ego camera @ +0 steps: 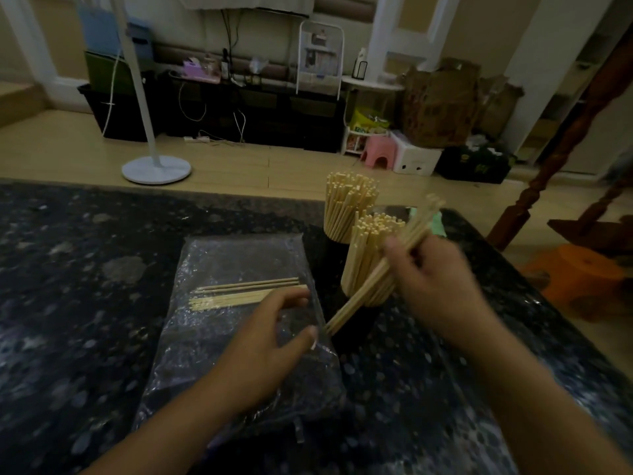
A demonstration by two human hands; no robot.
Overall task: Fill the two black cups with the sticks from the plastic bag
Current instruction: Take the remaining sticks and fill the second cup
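A clear plastic bag [219,323] lies flat on the dark speckled table [68,303], with several pale wooden sticks [239,293] inside it. My left hand [263,341] rests on the bag, fingers stretched over the ends of those sticks. My right hand [435,286] grips a slanted bundle of sticks [363,293] in front of the nearer black cup [346,323]. That cup is packed with upright sticks [370,248]. The farther black cup [334,246] behind it is also full of sticks [349,204]. Both cups are hard to make out against the dark table.
The table's far edge runs just behind the cups, with wooden floor beyond. A white fan stand [156,168] is on the floor at the left, a carved wooden post [534,186] and an orange stool [582,275] at the right. A green object [436,222] lies behind the cups.
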